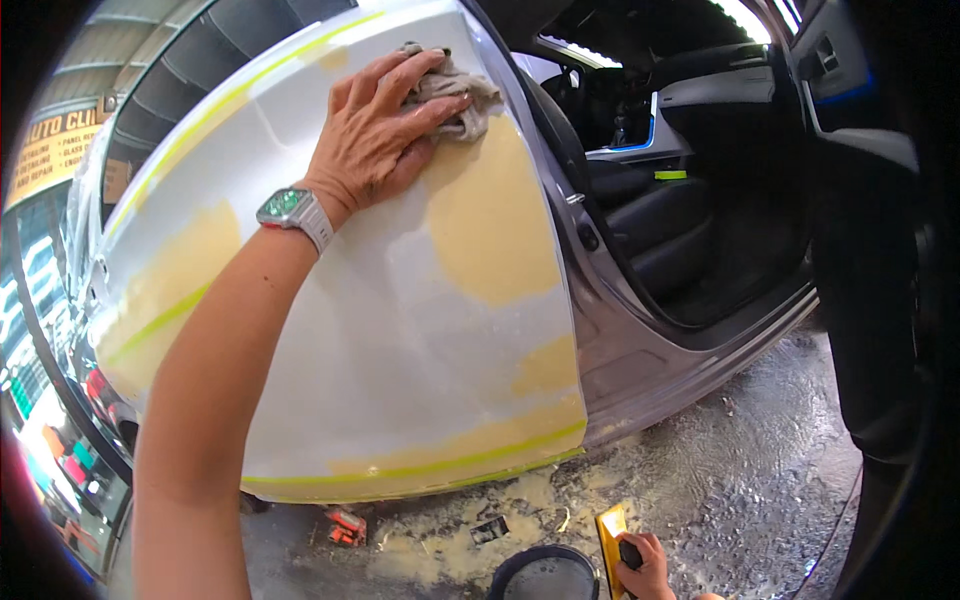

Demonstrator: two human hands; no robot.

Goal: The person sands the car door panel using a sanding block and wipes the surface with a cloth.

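My left hand (375,140), with a watch on its wrist, is closed on a crumpled grey cloth (462,100). It presses the cloth to the upper part of a white car door panel (350,310) with pale yellow filler patches (490,230). Down by the floor, my right hand (648,572) grips the dark handle of a long flat yellow sanding block (611,540), held upright. Beside that block stands a round black tub (545,572), partly cut off by the lower edge of the picture.
Yellow-green masking tape (420,475) runs along the panel's lower edge. To the right, an open car doorway shows a dark seat (660,235) and an open door (860,150). An orange-red object (347,527) and a small black piece (489,530) lie on the wet, filler-stained floor (740,430).
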